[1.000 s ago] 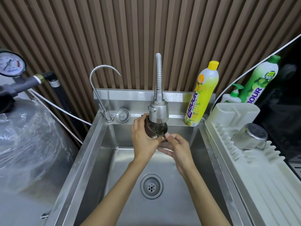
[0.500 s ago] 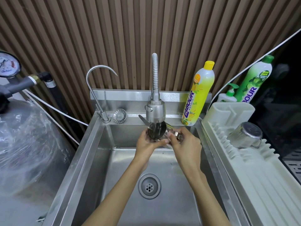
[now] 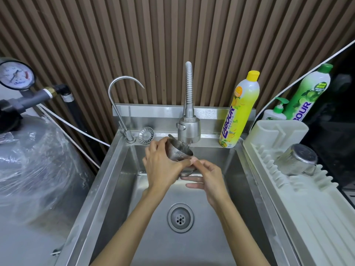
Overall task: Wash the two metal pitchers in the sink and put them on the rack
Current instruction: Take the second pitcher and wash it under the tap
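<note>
At frame centre, a metal pitcher (image 3: pixel 179 153) was held tilted under the running tap (image 3: pixel 188 129) by the left hand (image 3: pixel 163 167), its grip wrapped around it; the right hand (image 3: pixel 206 174) rubbed its base, fingers loosely curled. Another pitcher (image 3: pixel 296 160) lay on the rack (image 3: pixel 307 208) at right. Rinsing seemed underway; racking likely follows.

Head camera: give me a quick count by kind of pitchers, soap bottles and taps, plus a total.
Metal pitchers: 2, one in the left hand under the spray tap, one upside down on the rack
Soap bottles: 3, yellow, green, pump bottle
Taps: 2, spray tap and gooseneck tap
Total: 7
</note>
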Demonstrator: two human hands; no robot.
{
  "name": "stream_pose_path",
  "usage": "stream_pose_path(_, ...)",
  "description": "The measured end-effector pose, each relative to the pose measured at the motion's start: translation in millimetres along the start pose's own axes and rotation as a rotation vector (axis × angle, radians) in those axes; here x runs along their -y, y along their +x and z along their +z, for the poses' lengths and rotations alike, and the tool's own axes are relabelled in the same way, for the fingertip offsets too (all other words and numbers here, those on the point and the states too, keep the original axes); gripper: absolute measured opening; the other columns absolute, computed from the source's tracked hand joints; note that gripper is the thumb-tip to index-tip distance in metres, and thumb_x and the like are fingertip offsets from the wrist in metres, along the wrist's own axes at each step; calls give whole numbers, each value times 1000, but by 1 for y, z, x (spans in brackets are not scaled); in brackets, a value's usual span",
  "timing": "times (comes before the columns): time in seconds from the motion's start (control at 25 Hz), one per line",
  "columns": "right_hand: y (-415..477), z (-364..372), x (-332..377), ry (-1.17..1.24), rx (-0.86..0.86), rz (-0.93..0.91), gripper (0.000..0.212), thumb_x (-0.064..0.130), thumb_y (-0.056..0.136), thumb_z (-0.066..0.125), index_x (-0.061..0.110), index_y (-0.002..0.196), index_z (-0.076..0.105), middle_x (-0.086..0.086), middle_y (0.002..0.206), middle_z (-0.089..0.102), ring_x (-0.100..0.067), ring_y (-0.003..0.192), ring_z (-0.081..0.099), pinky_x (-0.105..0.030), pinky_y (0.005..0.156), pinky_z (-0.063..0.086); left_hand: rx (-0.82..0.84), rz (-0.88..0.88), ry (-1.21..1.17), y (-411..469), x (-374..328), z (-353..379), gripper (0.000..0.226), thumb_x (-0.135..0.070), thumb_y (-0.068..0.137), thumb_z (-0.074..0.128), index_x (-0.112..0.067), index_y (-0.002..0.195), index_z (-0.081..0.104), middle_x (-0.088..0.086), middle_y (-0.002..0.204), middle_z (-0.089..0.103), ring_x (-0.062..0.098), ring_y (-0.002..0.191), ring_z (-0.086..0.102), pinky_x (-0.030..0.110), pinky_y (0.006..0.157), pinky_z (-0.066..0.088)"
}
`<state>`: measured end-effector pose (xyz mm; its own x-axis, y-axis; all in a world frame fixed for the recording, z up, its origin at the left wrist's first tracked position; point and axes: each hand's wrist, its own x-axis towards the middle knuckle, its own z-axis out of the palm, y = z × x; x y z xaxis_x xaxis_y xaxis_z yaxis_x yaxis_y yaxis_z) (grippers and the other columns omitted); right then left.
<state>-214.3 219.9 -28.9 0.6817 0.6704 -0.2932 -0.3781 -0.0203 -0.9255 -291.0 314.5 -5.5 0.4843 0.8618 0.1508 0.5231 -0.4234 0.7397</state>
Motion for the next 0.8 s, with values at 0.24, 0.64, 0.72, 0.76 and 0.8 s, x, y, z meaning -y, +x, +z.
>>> stream_pose_path(0.24, -14, -14, 43, -790, -312, -201, 28, 35, 81, 65, 13, 67, 56, -13, 79, 73, -35, 62, 70, -40, 60, 57, 282, -292, -550, -10, 6, 24, 58, -45, 45, 84, -19, 94, 68, -2, 92, 73, 15, 89, 66, 20, 73, 48)
stream_pose_path(0.64, 2, -12, 5, -79, -84, -223, 21, 10, 86, 61, 11, 67, 53, -7, 109, 68, -19, 96, 68, -30, 71, 60, 123, -9, -590, 12, 6, 27, 86, -9, 44, 84, -19, 122, 49, 4, 122, 60, 17, 109, 58, 20, 95, 46)
stream_pose_path(0.72, 7, -7, -6, 99, 27, -110, 18, 12, 87, 59, 6, 72, 52, -16, 101, 67, -30, 99, 65, -29, 66, 59, 40, 114, -397, 10, -1, 15, 86, -9, 49, 83, -16, 128, 48, -4, 118, 51, 16, 113, 51, 9, 91, 38)
stream_pose_path(0.76, 7, -5, -8, 111, 51, -84, 17, 14, 87, 59, 5, 75, 53, -16, 95, 68, -33, 96, 67, -30, 62, 59, 18, 140, -314, 8, -4, 10, 87, -17, 49, 83, -16, 128, 48, -7, 115, 46, 17, 114, 48, 13, 93, 37)
stream_pose_path(0.8, 6, -5, -7, 92, 55, -72, 16, 16, 87, 60, 5, 77, 54, -16, 89, 69, -32, 89, 70, -31, 59, 58, 0, 131, -234, 6, -7, 6, 88, -29, 47, 81, -18, 128, 48, -8, 112, 43, 18, 115, 46, 22, 96, 38)
